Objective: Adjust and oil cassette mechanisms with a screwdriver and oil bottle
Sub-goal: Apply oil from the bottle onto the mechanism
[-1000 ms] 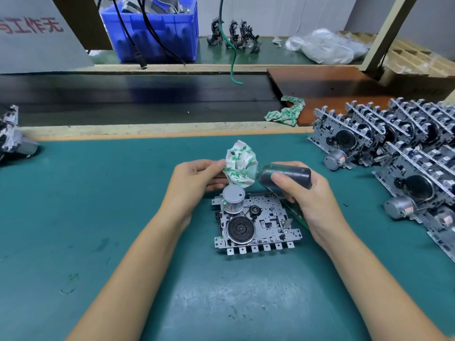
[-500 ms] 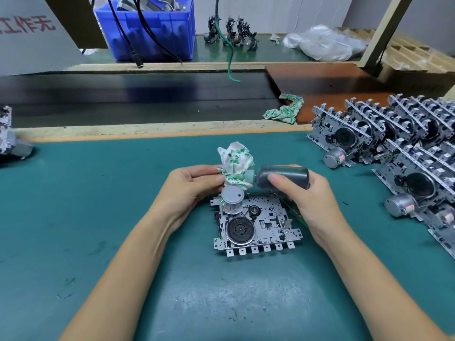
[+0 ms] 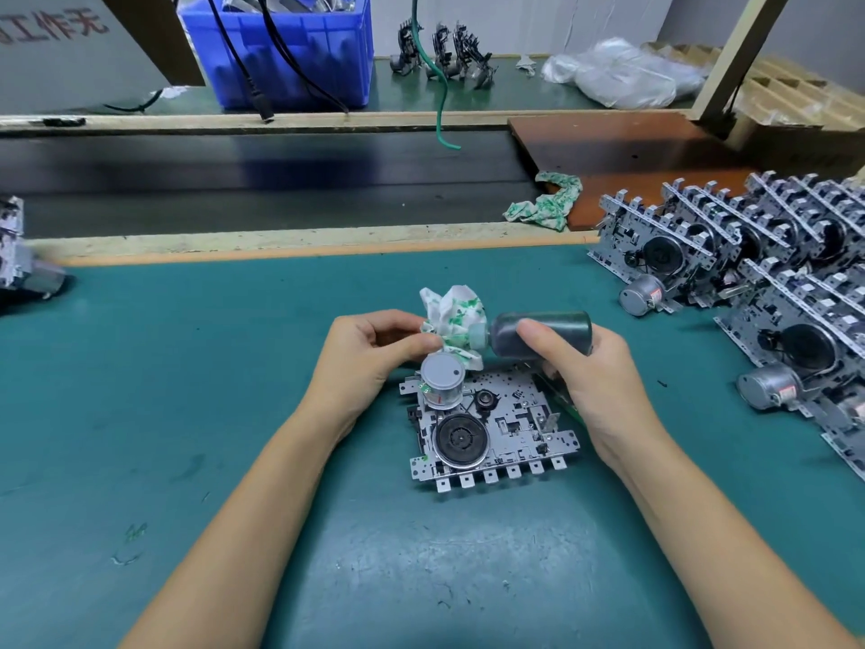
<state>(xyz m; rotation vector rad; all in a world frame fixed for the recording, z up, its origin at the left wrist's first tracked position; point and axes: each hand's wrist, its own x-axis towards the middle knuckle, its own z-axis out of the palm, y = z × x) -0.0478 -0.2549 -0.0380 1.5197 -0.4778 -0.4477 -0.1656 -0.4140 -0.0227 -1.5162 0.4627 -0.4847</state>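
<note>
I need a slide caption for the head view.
Left hand wipes oil bottle nozzle with cloth above cassette mechanism.

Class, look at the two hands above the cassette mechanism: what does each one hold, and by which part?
The left hand pinches a crumpled cloth by its lower edge. The right hand grips the dark oil bottle around its body, nozzle pointing into the cloth.

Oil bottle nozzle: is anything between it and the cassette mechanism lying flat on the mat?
Yes. The crumpled cloth pinched in the left hand covers the tip of the oil bottle, which the right hand holds sideways above the cassette mechanism.
</note>
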